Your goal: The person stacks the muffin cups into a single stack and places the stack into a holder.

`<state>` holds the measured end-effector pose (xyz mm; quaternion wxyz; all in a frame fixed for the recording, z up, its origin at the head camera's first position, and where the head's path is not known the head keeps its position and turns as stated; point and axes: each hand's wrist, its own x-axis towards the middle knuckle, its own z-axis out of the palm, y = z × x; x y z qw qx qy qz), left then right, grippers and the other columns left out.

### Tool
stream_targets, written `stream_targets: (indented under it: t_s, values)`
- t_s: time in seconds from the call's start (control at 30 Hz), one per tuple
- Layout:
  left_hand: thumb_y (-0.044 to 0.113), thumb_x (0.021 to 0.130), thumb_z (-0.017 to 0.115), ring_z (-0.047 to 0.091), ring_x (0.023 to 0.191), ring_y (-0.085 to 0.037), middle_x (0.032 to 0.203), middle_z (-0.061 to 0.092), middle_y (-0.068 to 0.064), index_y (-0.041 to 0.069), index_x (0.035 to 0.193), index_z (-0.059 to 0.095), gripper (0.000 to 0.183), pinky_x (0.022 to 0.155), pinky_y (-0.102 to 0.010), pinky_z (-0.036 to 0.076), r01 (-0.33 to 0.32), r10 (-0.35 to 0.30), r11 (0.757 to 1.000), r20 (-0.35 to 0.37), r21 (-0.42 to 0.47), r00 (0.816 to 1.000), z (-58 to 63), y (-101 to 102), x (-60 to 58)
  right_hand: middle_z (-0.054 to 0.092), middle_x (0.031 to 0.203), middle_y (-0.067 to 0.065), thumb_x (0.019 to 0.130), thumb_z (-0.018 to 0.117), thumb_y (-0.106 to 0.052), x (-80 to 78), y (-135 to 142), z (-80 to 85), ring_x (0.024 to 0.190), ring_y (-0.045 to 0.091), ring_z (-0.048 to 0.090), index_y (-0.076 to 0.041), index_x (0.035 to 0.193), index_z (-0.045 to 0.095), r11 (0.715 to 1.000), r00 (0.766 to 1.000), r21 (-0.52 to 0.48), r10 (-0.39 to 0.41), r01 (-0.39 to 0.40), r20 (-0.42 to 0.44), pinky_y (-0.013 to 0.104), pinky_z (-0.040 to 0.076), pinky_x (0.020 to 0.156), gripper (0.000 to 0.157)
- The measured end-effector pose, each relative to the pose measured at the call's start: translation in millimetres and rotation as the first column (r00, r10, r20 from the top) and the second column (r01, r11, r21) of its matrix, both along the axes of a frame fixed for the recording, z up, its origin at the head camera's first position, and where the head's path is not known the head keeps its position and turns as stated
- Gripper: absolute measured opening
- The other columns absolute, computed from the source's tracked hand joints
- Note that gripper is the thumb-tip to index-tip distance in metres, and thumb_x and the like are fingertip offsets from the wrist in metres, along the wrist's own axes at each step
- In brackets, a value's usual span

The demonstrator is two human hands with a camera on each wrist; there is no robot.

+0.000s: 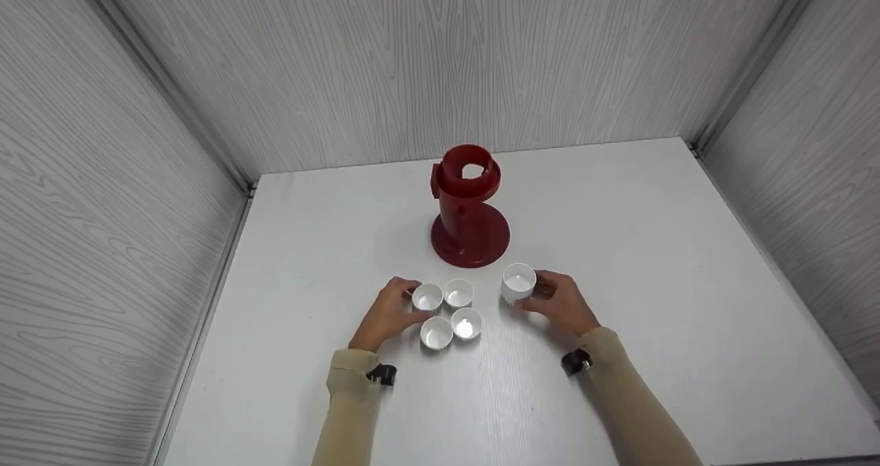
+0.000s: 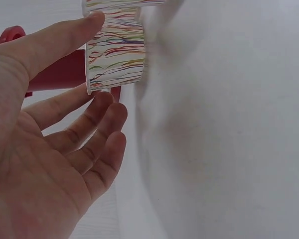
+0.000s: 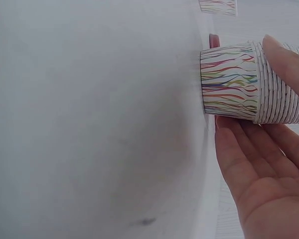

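Several white paper cups stand upright in a tight cluster at the middle of the table. My left hand [image 1: 389, 317] pinches the back-left paper cup [image 1: 427, 299] between thumb and fingers. In the left wrist view that cup [image 2: 115, 55] shows thin coloured wavy lines on its side, with the thumb at its rim. To the right of the cluster, my right hand [image 1: 562, 305] grips a stack of paper cups [image 1: 518, 286] from its right side. Many nested rims of the stack [image 3: 231, 82] show in the right wrist view, its base close to the tabletop.
Behind the cups stands a red plastic stand [image 1: 454, 212] with a ring-shaped top and a round base [image 1: 491, 236]. The white table [image 1: 330, 239] is bounded by grey wood-grain panels [image 1: 412, 67] at the back and both sides.
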<state>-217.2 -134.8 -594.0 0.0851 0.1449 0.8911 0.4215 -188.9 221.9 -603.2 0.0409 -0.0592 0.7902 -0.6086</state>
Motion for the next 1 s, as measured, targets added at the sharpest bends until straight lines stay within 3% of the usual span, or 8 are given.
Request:
stream_targets:
  t_s: [0.27,0.67,1.0]
  values:
    - [0.019,0.082,0.088,0.063,0.117,-0.032,0.129,0.067,-0.017,-0.002,0.134,0.062,0.061,0.105,-0.049,0.051,-0.033,0.032,0.999,0.013,0.042,0.999,5.1,-2.8,0.6,0.072,0.128,0.015,0.076,0.091,-0.008,0.5,-0.2,-0.1,0.116,0.031,0.070,-0.004,0.131,0.068,1.000,1.000,0.001,-0.002,0.002,-0.008,0.036,0.058,0.102,0.060]
    - [0.021,0.082,0.087,0.063,0.117,-0.029,0.132,0.067,-0.013,0.004,0.136,0.063,0.061,0.104,-0.048,0.052,-0.079,0.077,0.993,0.023,0.091,0.997,16.9,-2.2,-1.3,0.074,0.125,0.008,0.073,0.094,-0.017,-2.0,2.7,-3.4,0.115,0.025,0.071,-0.012,0.130,0.070,0.999,1.000,0.043,-0.008,0.008,-0.001,0.041,0.056,0.105,0.061]
    - [0.019,0.083,0.086,0.064,0.116,-0.032,0.130,0.067,-0.014,0.003,0.136,0.063,0.060,0.104,-0.048,0.054,-0.018,0.022,0.991,-0.028,0.130,0.999,35.2,11.9,-7.0,0.073,0.126,0.012,0.075,0.094,-0.017,-0.8,0.3,-0.8,0.116,0.027,0.071,-0.008,0.132,0.068,0.998,1.000,0.056,-0.016,0.016,0.006,0.043,0.056,0.106,0.063]
